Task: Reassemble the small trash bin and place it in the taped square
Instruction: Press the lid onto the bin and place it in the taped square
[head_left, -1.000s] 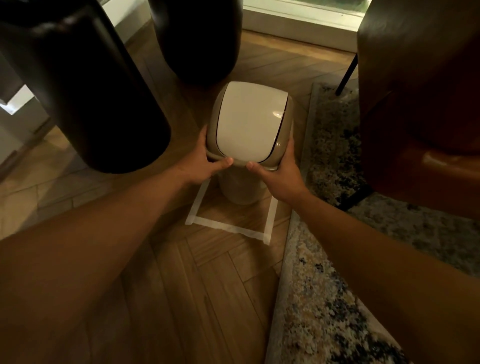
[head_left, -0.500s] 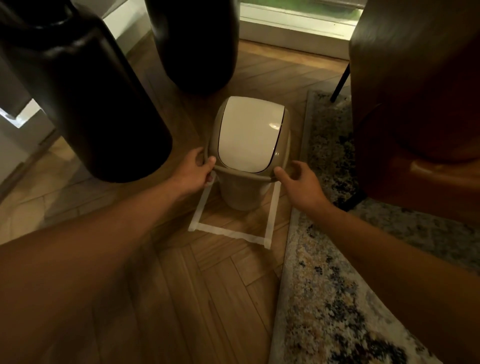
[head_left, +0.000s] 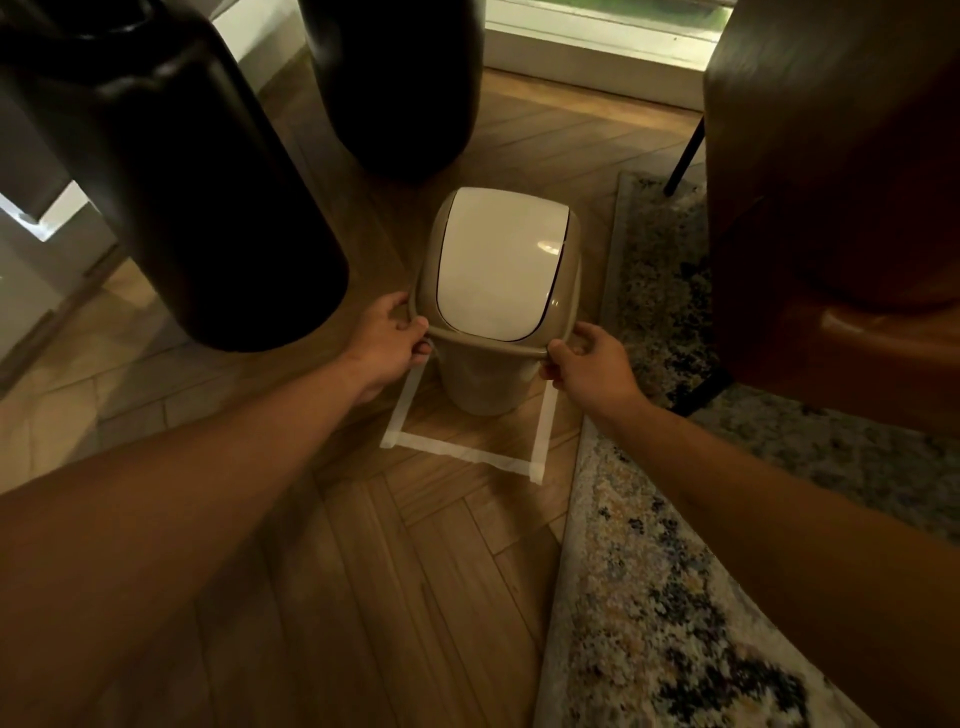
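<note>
A small beige trash bin (head_left: 488, 382) with a white swing lid (head_left: 498, 265) stands upright on the wooden floor inside the taped square (head_left: 457, 453) of white tape. Its far side hides the square's back edge. My left hand (head_left: 392, 335) pinches the lid's rim at its near left corner. My right hand (head_left: 584, 358) pinches the same rim at its near right corner. Both forearms reach in from the bottom of the view.
Two large dark rounded objects stand at the left (head_left: 171, 171) and behind the bin (head_left: 395, 78). A brown leather chair (head_left: 831, 208) with thin black legs sits on a patterned rug (head_left: 675, 571) at the right. A window sill (head_left: 597, 36) runs along the back.
A second ago both hands held the lid higher; the bin now stands lower in the square. My right hand came off briefly, then closed on the rim again.
</note>
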